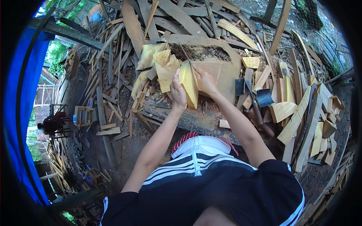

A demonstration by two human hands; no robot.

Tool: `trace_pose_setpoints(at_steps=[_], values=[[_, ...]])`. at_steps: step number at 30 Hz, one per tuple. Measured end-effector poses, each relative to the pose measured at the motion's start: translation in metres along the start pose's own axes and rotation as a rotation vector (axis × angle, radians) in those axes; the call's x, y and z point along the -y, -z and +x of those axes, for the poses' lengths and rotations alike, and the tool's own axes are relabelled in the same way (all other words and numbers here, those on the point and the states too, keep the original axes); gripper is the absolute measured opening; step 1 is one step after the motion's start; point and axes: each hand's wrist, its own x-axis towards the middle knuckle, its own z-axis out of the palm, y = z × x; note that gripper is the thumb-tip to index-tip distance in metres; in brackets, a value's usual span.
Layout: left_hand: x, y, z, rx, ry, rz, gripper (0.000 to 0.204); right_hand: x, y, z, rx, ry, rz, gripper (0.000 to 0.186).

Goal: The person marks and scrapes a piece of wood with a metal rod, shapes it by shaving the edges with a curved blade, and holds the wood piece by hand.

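A pale yellow wood block (188, 86), wide in the middle and narrowing to its lower end, stands tilted between my two hands. My left hand (178, 92) is pressed along its left side, fingers pointing up and closed against the wood. On the other side, my right hand (204, 81) is closed, its fingers partly hidden. From that hand a long, thin, dark blade (184, 52) reaches up and away past the block's top; the handle is hidden. Just left of the block lies another rough-cut yellow wood piece (163, 73). Behind and under them is a large wood chopping stump (229, 73) with a hollowed, crumbly top.
To the right lie dark metal blades (265, 97), a tool with a brown wooden handle (257, 114) and many cut wood blocks (283, 111). Scrap boards (173, 17) pile up at the far side. A blue tarp (22, 113) hangs at left, near a dark red chair (56, 122).
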Motion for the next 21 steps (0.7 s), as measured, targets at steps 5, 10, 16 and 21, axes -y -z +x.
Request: trace_pose_setpoints(at_steps=[5,10,16,21], values=[[-0.015,0.017,0.024,-0.106,0.202,-0.197,0.069,-0.027,-0.011,0.002,0.041,0.020,0.068,0.040],[-0.018,0.047,0.036,-0.255,0.292,-0.220,0.064,-0.049,-0.033,-0.016,-0.023,0.012,0.078,0.040],[-0.009,0.062,0.028,-0.036,0.164,-0.120,0.037,-0.043,-0.027,-0.023,-0.048,0.074,0.111,0.039],[-0.017,0.051,0.026,0.121,0.296,-0.238,0.045,-0.029,-0.003,-0.027,-0.075,0.097,0.110,0.039]])
